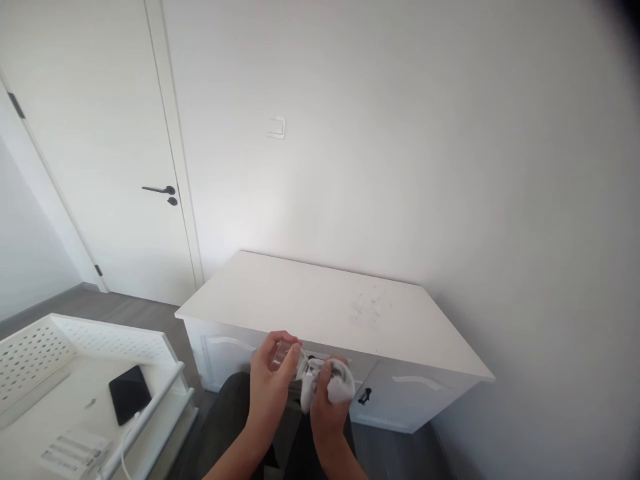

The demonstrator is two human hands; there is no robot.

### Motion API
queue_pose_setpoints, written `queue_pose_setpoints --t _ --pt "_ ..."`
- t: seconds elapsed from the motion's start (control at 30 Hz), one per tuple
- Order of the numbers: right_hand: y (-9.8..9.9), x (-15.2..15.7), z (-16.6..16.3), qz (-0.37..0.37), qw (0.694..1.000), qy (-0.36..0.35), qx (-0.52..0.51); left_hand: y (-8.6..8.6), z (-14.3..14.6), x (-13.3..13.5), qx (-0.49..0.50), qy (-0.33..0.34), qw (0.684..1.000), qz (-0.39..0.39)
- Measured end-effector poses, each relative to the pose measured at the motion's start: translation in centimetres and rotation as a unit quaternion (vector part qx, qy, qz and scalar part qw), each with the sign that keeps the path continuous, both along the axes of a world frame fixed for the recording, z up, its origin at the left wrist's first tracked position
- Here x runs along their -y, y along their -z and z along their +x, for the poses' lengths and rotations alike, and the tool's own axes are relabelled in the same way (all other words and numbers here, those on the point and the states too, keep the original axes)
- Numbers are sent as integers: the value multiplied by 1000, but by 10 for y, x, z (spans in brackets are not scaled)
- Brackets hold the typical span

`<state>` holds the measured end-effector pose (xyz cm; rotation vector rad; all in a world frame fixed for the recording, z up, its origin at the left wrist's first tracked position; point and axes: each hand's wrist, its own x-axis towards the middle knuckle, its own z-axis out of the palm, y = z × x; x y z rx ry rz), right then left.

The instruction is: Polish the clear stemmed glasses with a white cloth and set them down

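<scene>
Both of my hands are raised close together in front of the cabinet's front edge. My left hand (271,373) is closed around a clear plastic piece (281,355), whose exact kind I cannot make out. Its right side meets or overlaps a white controller (307,393) with rounded ends and dark parts in its middle. Fingers of my right hand (330,410) wrap the controller from below, the thumb lying across its top. Whether the clear piece and the controller are joined is hidden by the fingers.
A low white cabinet (295,287) stands against the wall, with small greyish bits (367,308) scattered on its top. At the lower left, a white cart (117,340) holds a black phone or tablet (130,393), a white cable (124,443) and a printed label (75,453). Behind is a closed door (95,133).
</scene>
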<state>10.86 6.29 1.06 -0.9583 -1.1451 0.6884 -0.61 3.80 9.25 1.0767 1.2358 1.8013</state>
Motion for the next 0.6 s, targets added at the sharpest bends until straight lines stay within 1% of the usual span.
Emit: queue_pose_setpoints --t 0.07,0.1,0.13,0.17,0.2,0.27,0.3,0.33,0.37,0.43,0.47,0.5,0.53,0.57,0.6 --pt "0 2 5 5 1000 9 -11 3 2 2 26 23 999 -27" --pt "-2 3 6 1 1000 10 -14 4 0 4 13 39 999 -19" --pt "-3 5 6 -18 1000 -4 -21 4 -3 6 -23 51 998 1" --pt "-5 8 5 -60 997 -38 -36 4 -7 9 -78 51 995 32" --pt "-5 11 5 -116 988 -88 -56 4 -10 12 -137 32 988 66" --pt "-1 16 4 -230 951 -191 -83 5 -14 18 -227 -39 966 116" --pt "3 18 4 -267 935 -217 -83 7 -15 21 -256 -76 956 123" --pt "10 18 6 -289 931 -211 -79 10 -14 24 -278 -104 948 118" --pt "17 17 9 -295 937 -174 -73 14 -12 25 -294 -126 941 110" --pt "31 11 19 -294 950 -75 -80 22 -10 26 -328 -151 927 107" --pt "35 8 25 -279 956 -41 -79 26 -10 25 -344 -169 917 113" --pt "38 4 32 -251 966 -22 -62 29 -10 23 -359 -190 905 122" --pt "37 2 39 -209 977 -22 -25 33 -12 22 -375 -207 894 127" --pt "35 2 46 -160 986 -44 33 36 -13 20 -391 -218 884 132" --pt "31 4 51 -116 984 -79 105 40 -15 18 -407 -219 877 134"
